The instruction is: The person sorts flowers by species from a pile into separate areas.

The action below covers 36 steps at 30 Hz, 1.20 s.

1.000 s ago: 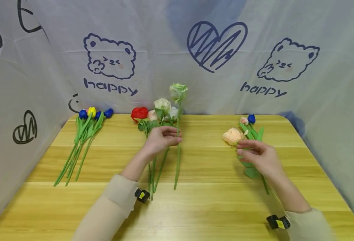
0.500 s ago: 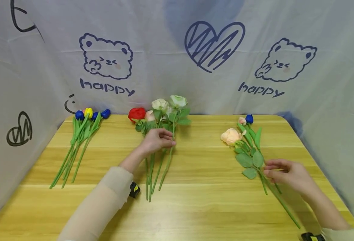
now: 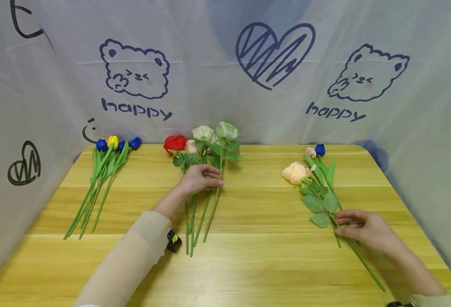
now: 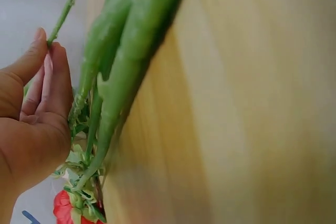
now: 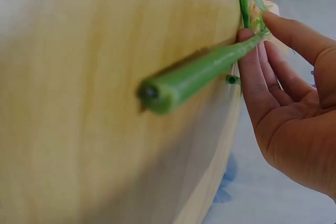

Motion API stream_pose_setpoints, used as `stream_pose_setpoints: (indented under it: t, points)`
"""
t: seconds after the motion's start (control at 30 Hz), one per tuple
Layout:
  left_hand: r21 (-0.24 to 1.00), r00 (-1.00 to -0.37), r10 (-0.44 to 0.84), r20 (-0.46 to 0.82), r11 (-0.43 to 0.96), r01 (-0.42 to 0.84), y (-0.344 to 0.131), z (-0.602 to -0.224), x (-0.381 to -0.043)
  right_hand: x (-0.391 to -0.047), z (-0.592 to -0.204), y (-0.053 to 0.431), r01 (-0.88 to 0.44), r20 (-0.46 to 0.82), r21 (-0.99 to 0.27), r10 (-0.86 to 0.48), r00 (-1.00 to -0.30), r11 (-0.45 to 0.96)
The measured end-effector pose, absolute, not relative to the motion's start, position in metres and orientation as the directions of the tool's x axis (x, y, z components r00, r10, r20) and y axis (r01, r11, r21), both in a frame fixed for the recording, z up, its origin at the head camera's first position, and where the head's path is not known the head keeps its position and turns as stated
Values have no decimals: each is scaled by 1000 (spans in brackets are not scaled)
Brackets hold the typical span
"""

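Observation:
Thumb and fingers of my left hand [image 3: 197, 179] pinch the stem of a pale green-white rose [image 3: 227, 131] at the centre. The left wrist view shows that stem [image 4: 68, 9] between the fingertips. Beside it lie a red flower [image 3: 175, 144], a cream rose [image 3: 203, 134] and a small pink bloom [image 3: 191, 146]. At the right, my right hand [image 3: 371, 230] pinches the stem of a peach rose [image 3: 296, 172]. Its cut stem end [image 5: 157, 95] points at the right wrist camera. The peach rose lies over a blue tulip [image 3: 320, 149] and a small pale pink bloom [image 3: 310, 152].
At the left of the wooden table [image 3: 248, 268] lies a bunch of tulips [image 3: 110, 162], blue, yellow and pink. A printed cloth [image 3: 206, 85] hangs behind the table and along both sides.
My left hand has lowered the green-white rose and shifted slightly left, so it lies beside the other roses. My right hand has moved from near the peach bloom down to its lower stem.

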<state>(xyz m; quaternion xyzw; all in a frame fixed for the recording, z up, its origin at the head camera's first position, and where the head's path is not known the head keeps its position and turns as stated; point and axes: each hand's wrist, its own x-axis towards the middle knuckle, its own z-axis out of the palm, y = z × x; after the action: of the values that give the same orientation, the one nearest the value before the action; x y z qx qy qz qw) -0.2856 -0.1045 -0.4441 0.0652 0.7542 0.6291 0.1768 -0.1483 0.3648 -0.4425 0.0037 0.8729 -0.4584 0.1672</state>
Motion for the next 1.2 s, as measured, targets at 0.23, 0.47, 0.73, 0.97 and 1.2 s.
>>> stream_pose_setpoints:
  t: [0.23,0.47,0.73,0.97,1.2]
  points:
    - [969,-928,313,-202,199,-144,-105,-445,-286,-149,-441,362,207,-341,-799,-142,-929,564]
    - [966,-919,332,-212,212,-147,-103,-445,-286,-149,-439,368,222,-373,-781,-152,-915,585]
    - [962,-916,337,-218,232,-144,-104,-446,-285,-149,-439,369,231,-389,-787,-168,-906,572]
    - [960,-916,330,-229,232,-157,-105,-446,-285,-149,-439,369,231,-380,-792,-160,-911,565]
    - [967,-921,318,-224,192,-169,-106,-445,-285,-148,-436,362,231,-354,-813,-140,-925,534]
